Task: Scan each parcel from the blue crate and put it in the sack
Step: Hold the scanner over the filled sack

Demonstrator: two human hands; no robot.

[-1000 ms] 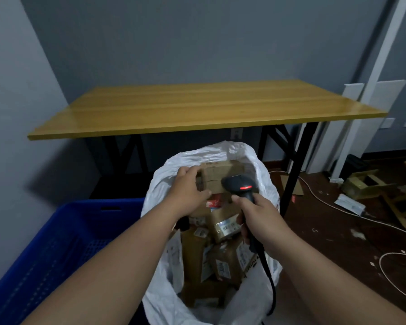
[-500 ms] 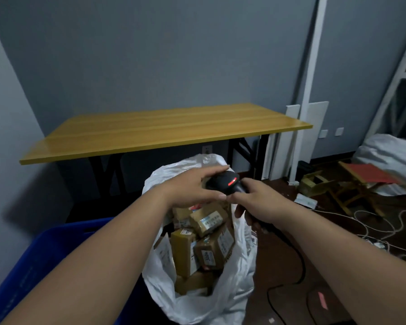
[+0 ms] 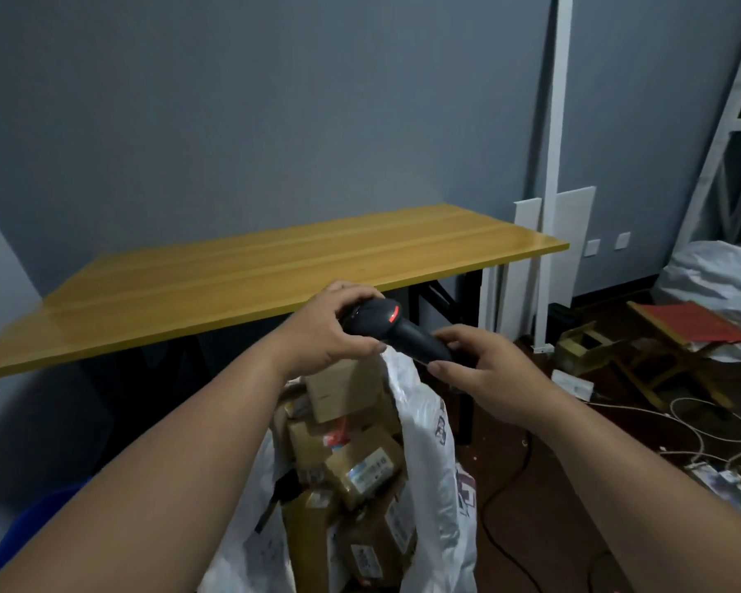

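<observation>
Scanner (image 3: 392, 331) held over sack (image 3: 428, 442): head gripped by left hand (image 3: 324, 336), handle loosely cupped by right hand (image 3: 486, 374), fingers part-curled. Parcels (image 3: 362, 464) heaped in sack; crate (image 3: 26, 528) corner seen lower left. Judged between scans; next parcel to be fetched from crate.

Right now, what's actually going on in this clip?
A person stands over a white sack packed with cardboard parcels and holds a black barcode scanner above it with both hands. The left hand is curled round the scanner's head, where a red light glows; the right hand has its fingers at the handle end. Neither hand holds a parcel. A corner of the blue crate shows at lower left, and a wooden table stands behind.
</observation>
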